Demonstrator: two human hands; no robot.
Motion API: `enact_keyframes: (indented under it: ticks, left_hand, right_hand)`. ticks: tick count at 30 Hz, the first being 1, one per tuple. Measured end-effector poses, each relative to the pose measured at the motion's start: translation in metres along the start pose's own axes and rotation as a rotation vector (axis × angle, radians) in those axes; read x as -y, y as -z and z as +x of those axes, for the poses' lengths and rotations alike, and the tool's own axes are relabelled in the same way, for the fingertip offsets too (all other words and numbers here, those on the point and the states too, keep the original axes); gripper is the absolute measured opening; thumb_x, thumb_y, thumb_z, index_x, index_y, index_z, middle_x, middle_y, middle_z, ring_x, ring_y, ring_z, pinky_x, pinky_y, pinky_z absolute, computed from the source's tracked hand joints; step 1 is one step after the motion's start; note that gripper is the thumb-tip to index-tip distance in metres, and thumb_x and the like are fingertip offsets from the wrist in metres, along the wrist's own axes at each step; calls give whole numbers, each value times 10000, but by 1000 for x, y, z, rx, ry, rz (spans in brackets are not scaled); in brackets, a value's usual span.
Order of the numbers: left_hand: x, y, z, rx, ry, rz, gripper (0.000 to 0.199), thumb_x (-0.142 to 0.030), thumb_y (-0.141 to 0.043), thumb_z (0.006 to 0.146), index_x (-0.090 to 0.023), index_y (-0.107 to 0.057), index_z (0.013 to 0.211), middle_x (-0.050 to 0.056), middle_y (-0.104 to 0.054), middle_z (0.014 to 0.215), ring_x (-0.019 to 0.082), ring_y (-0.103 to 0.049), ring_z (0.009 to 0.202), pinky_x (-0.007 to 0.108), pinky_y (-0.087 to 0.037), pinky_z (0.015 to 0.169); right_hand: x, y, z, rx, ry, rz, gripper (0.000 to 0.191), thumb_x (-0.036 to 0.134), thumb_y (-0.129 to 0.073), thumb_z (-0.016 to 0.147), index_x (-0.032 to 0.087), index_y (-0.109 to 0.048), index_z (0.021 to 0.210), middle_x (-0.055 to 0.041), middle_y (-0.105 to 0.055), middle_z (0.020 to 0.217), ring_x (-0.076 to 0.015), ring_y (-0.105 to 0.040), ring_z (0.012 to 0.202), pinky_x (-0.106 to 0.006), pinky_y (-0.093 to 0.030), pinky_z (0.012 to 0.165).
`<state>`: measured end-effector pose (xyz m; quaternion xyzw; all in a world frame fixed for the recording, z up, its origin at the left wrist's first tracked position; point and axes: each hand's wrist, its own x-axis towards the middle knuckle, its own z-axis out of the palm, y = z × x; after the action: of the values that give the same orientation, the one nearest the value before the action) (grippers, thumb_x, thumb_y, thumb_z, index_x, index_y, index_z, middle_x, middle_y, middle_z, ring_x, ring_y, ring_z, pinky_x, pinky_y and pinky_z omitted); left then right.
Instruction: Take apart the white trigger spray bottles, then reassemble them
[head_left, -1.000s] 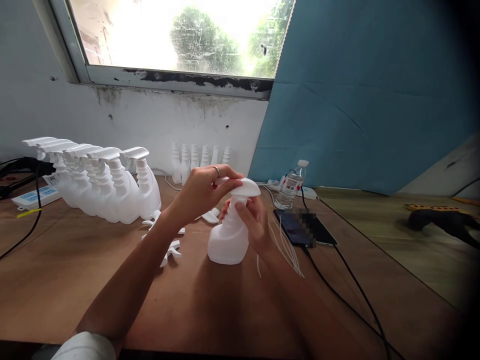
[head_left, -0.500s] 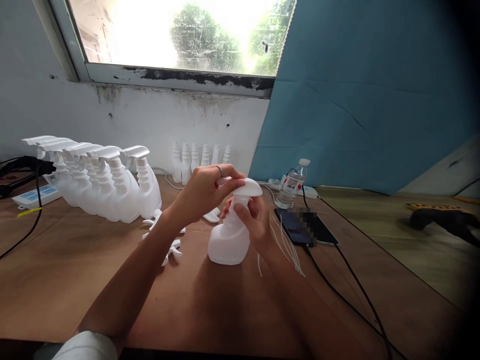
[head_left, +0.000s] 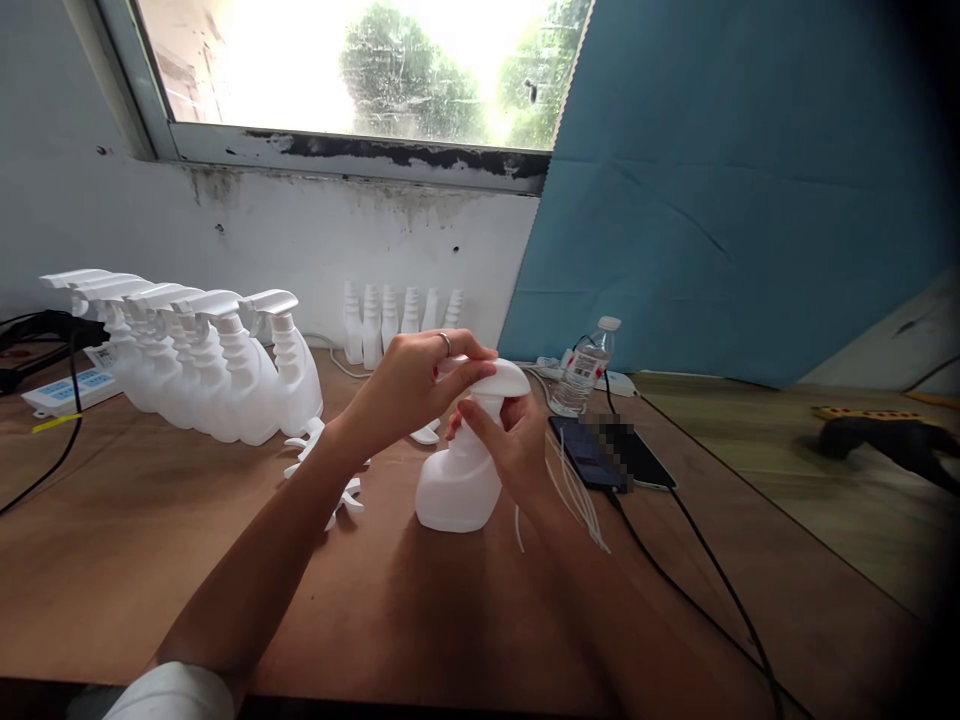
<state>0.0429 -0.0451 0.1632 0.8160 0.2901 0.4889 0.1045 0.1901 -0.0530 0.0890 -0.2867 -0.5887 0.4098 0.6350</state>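
Observation:
A white spray bottle (head_left: 456, 492) stands upright on the brown table (head_left: 360, 610) in front of me. My left hand (head_left: 424, 380) pinches the white spray head (head_left: 506, 378) on its top between thumb and fingers. Around the neck, just below the head, my right hand (head_left: 517, 440) is closed, its thumb lying along the front. The join between head and neck is partly covered by my fingers. Several loose white trigger pieces (head_left: 349, 497) lie beside my left forearm, and another white part (head_left: 427, 433) shows partly behind the bottle.
Spray bottles with heads (head_left: 255, 390) form a row at the left. Several headless bottles (head_left: 371, 325) stand against the wall. To the right are a water bottle (head_left: 583, 370), phones (head_left: 589, 455) and trailing cables (head_left: 720, 560). A power strip (head_left: 71, 392) sits far left.
The spray head and both hands have shifted very slightly to the right. My right thumb sits a little higher on the neck. The bottle's base stays in place.

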Motion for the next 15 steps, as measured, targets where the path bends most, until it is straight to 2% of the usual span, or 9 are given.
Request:
enact_keyframes:
  ticks: [5,8,11,15]
  left_hand:
    - [-1,0,0,8,-11,6,157,-294,-597,873,-185,-709,880,10,-726,800,94,-586,636,214,-454,611]
    - [-1,1,0,9,-9,2,154,-289,-602,871,-178,-709,875,12,-728,805,95,-592,648,212,-452,615]
    - [-1,1,-1,7,-15,1,156,-290,-601,873,-177,-707,879,13,-728,806,96,-595,657,214,-455,622]
    - [-1,0,-1,7,-20,-1,159,-287,-586,881,-181,-704,883,14,-724,793,99,-585,635,223,-458,615]
  right_hand:
    - [-4,4,-1,108,25,83,352,501,-594,839,201,-522,1009,-45,-651,788,-179,-635,659,-312,-514,563]
    - [-1,3,0,75,-2,43,318,454,-654,809,179,-543,923,-35,-633,707,-171,-612,598,-309,-501,545]
    - [1,2,1,63,-16,36,320,424,-695,783,177,-548,923,-18,-613,669,-159,-591,565,-304,-493,540]
    - [-4,7,0,145,6,74,343,483,-634,820,181,-551,960,-63,-654,814,-177,-628,664,-314,-518,580]
